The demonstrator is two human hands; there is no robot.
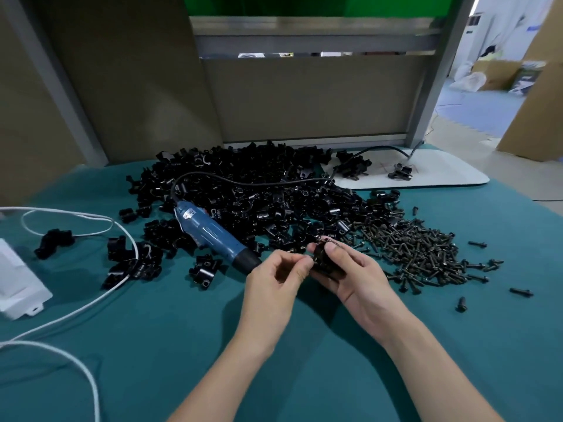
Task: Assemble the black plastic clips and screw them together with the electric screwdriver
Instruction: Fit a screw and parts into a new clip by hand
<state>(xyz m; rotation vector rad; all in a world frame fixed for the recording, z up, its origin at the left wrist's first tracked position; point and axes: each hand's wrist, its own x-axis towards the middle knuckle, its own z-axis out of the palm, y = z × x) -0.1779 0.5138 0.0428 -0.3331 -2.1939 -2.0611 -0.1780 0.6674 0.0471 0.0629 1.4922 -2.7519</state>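
My right hand (356, 278) holds a black plastic clip (323, 258) above the teal cloth, fingers curled round it. My left hand (280, 275) pinches at the clip's left side with thumb and fingertips; what it pinches is too small to tell. The blue electric screwdriver (213, 236) lies on the cloth just left of my hands, its black tip pointing toward them. A large heap of black clips (259, 190) fills the middle of the table. A pile of dark screws (417, 251) lies to the right of my hands.
A white cable (91, 303) loops across the left side beside a white box (18, 284). Several assembled clips (131, 260) lie at the left. A white board (426, 172) with a few clips sits at the back right. Loose screws (521, 291) are scattered far right.
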